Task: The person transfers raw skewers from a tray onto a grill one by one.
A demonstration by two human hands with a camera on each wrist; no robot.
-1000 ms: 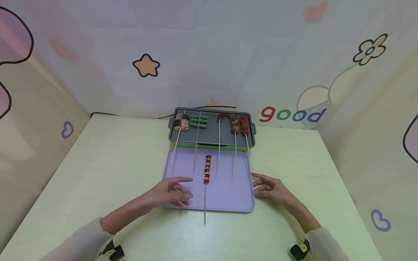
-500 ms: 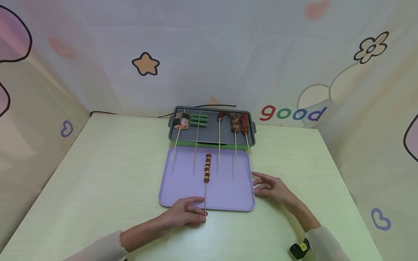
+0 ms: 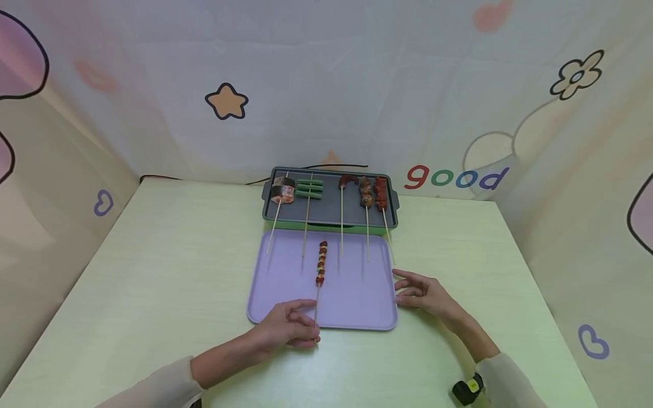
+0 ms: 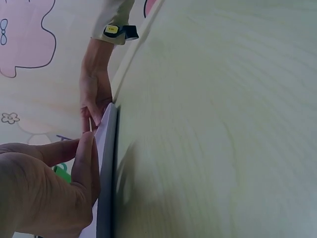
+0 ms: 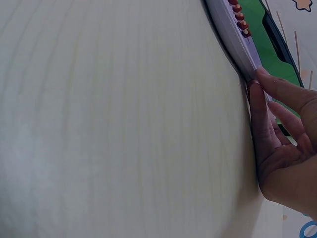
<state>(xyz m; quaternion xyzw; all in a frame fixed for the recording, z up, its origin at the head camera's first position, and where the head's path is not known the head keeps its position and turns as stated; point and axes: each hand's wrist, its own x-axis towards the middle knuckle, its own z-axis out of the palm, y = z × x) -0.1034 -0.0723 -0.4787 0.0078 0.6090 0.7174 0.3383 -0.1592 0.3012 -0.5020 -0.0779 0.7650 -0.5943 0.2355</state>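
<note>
In the head view, my left hand (image 3: 291, 324) pinches the lower end of a thin stick that bears a skewer of red and pale pieces (image 3: 321, 263). This skewer lies over the lilac tray (image 3: 357, 306), its stick reaching past the tray's front rim. In the left wrist view, the left thumb and fingers (image 4: 85, 158) meet around the stick beside the tray's edge. My right hand (image 3: 425, 294) holds the right rim of the tray. The right wrist view shows its thumb and a fingertip (image 5: 255, 89) right at that rim.
Behind the tray stands a dark grill pan (image 3: 326, 209) on a green base. Across it lie several skewers, including a salmon-like roll (image 3: 283, 190), green pieces (image 3: 309, 188), a curled red piece (image 3: 347, 180) and meat chunks (image 3: 381, 194). Their sticks overhang the tray. A printed cloth (image 3: 326, 85) rises behind.
My left hand has moved from over the tray's left part to the front skewer's stick and taken hold of it. The skewer now tilts slightly, its lower end shifted left. The right hand stays put.
</note>
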